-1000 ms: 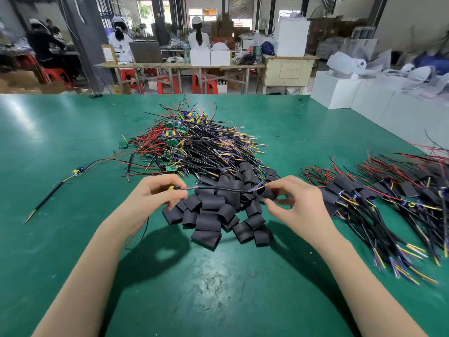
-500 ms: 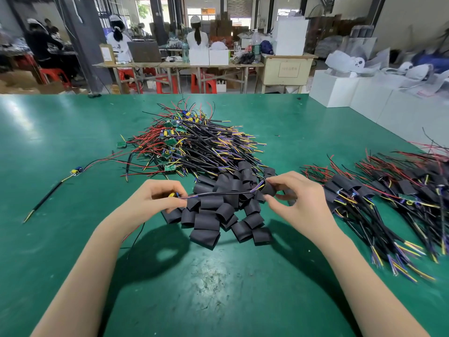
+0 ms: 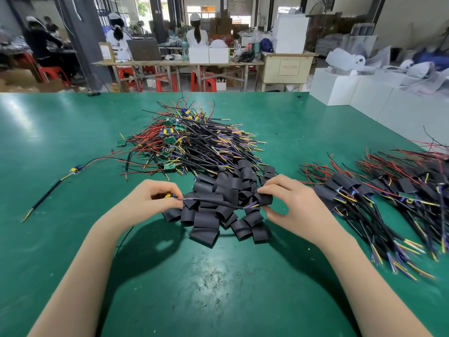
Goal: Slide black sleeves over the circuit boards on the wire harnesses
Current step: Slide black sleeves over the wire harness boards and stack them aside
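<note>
Sleeve [image 3: 264, 199] pinched in right hand [image 3: 289, 203] at the wire tips, over the mid-counter sleeve pile [image 3: 218, 210]. Left hand [image 3: 155, 203] pinches the harness [image 3: 213, 202] at its board end. Sleeve looks light and floppy; best gripped at the mouth edges.

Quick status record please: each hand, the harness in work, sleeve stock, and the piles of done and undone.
left hand: pinches board end of harness
right hand: holds a sleeve at the harness wire tips
harness: stretched between hands, above sleeve pile
sleeve pile: loose, centre of table
undone pile: behind sleeves, bare boards
done pile: right, sleeved
stray harness: left, unsleeved
</note>
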